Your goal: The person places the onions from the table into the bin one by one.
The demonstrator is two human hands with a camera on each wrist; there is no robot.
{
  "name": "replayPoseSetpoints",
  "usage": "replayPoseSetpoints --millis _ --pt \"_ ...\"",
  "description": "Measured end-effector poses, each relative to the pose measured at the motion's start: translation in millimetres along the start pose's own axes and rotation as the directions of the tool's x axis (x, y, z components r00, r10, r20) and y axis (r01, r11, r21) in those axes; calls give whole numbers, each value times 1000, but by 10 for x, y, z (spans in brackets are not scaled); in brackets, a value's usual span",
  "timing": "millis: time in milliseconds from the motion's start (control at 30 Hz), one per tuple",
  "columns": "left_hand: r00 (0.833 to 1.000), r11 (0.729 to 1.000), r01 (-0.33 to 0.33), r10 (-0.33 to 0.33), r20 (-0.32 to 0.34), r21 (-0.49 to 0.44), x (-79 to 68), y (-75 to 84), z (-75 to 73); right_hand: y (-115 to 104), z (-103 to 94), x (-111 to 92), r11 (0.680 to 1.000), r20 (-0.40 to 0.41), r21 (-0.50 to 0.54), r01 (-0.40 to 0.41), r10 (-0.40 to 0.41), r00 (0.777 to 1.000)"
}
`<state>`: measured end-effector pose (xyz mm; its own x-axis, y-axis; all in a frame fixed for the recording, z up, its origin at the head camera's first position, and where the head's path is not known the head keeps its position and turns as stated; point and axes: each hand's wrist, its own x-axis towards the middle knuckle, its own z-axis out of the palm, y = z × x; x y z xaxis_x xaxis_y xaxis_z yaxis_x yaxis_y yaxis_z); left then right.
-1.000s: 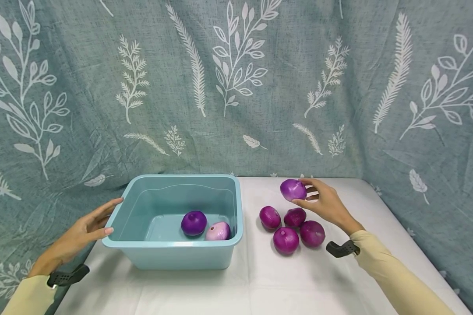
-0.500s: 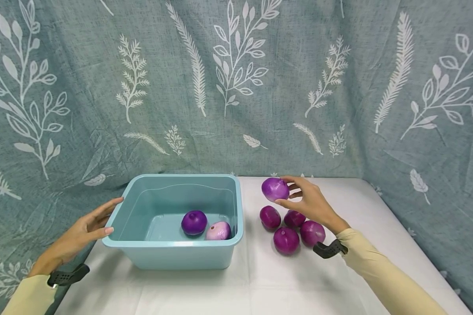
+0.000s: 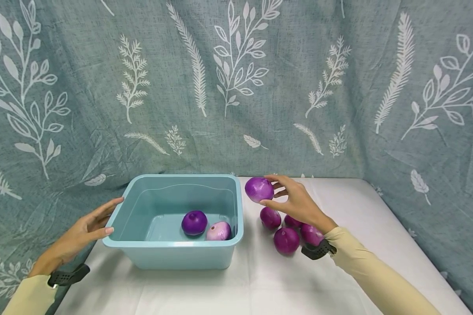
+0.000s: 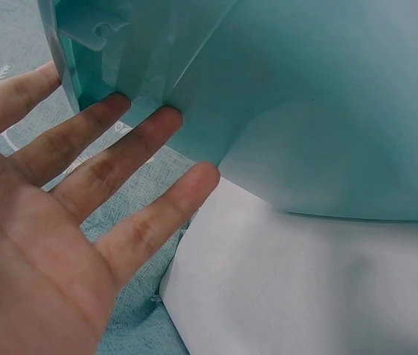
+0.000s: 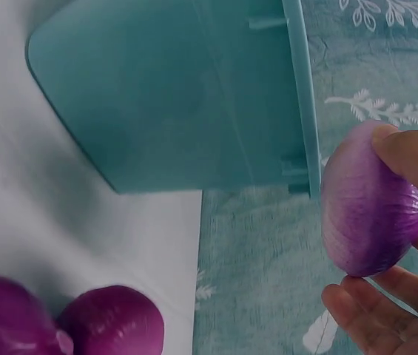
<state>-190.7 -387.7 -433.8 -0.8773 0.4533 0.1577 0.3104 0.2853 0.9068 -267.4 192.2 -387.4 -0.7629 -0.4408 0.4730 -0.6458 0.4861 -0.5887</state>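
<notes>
A purple onion (image 3: 259, 189) is pinched between the thumb and fingers of my right hand (image 3: 293, 201), held up just right of the blue tub's rim. In the right wrist view the onion (image 5: 371, 203) shows a pale streaked side, with the tub's outer wall (image 5: 172, 96) beside it. My left hand (image 3: 76, 234) rests at the tub's left rim, fingers spread and fairly straight; in the left wrist view its fingertips (image 4: 168, 118) lie against the outer wall. Inside the tub (image 3: 173, 244) sit a dark purple onion (image 3: 194, 222) and a paler pinkish one (image 3: 218, 231).
Several red onions (image 3: 286, 240) lie grouped on the white tabletop (image 3: 236, 288) right of the tub, partly hidden beneath my right hand and wrist. A patterned green-grey cloth (image 3: 220, 144) hangs behind the table and along both sides.
My right hand has carried the onion leftward, from above the back of the onion group to beside the tub's right rim. The left hand and tub have stayed still.
</notes>
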Motion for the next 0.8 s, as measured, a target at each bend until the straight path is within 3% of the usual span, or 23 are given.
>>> replayPoseSetpoints --millis 200,433,800 --pt "1000 1000 -7 7 0 -3 1 -1 0 -143 72 44 1000 22 20 17 -18 1000" --pt "999 999 41 -41 -36 0 0 -33 20 -312 155 103 994 36 96 44 -48 998" --pt "1000 1000 -3 3 2 -19 -4 1 7 -353 388 205 988 69 137 72 -82 994"
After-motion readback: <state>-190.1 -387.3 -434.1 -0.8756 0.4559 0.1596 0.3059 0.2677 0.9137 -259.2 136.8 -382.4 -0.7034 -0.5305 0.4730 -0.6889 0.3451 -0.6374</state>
